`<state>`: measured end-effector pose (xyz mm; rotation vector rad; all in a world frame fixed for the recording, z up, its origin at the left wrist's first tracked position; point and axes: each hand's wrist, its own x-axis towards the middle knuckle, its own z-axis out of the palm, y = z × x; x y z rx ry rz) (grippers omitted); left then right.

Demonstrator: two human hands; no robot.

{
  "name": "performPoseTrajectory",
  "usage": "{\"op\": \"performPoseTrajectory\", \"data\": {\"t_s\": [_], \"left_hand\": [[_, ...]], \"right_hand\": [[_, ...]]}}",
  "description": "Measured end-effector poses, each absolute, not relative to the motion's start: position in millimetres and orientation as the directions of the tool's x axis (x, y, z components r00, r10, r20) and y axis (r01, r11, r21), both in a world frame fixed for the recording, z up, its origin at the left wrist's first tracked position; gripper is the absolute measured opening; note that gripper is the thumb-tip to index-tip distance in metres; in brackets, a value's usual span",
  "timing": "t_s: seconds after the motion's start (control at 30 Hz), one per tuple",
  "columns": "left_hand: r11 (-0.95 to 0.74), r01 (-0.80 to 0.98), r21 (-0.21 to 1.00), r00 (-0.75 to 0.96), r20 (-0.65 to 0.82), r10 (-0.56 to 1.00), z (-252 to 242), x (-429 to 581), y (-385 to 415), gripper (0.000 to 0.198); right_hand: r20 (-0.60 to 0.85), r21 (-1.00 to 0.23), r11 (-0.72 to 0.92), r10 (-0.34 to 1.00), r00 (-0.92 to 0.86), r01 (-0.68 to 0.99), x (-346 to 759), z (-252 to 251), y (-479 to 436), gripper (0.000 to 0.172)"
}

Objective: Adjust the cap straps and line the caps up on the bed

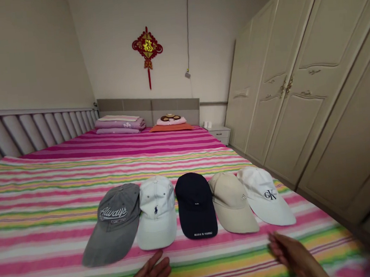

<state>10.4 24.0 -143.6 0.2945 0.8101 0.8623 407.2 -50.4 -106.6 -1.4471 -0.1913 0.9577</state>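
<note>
Five caps lie in a row on a striped bedspread (214,264). From left to right they are a grey cap (117,222) with "Always" lettering, a white cap (157,211) with a small dark logo, a navy cap (196,206), a beige cap (231,201) and a white CK cap (266,196). My left hand (149,275), fingers spread and holding nothing, is just below the first white cap's brim. Below the beige and CK caps is my right hand (288,250), slightly blurred, its fingers close together; whether they hold anything is unclear.
Folded purple bedding (121,124) and a pillow stack (171,121) rest by the headboard (169,105). A white nightstand (220,133) stands beyond the bed. Tall wardrobes (297,104) line the right side, and a padded rail (43,128) runs along the left.
</note>
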Motion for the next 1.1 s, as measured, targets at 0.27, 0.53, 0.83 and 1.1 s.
{"op": "performPoseTrajectory", "data": {"t_s": [0.27,0.53,0.83,1.1], "left_hand": [[0.544,-0.658,0.520,0.132,-0.631,0.764,-119,19,39,0.008],[0.522,-0.608,0.598,0.022,-0.645,0.764,-105,25,48,0.009],[0.477,-0.635,0.608,-0.003,-0.619,0.785,-110,30,43,0.010],[0.550,-0.551,0.628,0.015,-0.652,0.758,-105,-16,34,0.013]], "right_hand": [[-0.486,-0.741,-0.004,0.694,0.532,-0.671,338,-114,-11,0.023],[-0.517,-0.704,-0.015,0.697,0.498,-0.710,334,-118,1,0.031],[-0.514,-0.710,-0.060,0.725,0.458,-0.701,335,-116,-1,0.031],[-0.591,-0.694,-0.412,0.794,0.140,-0.590,291,-103,-26,0.026]]}}
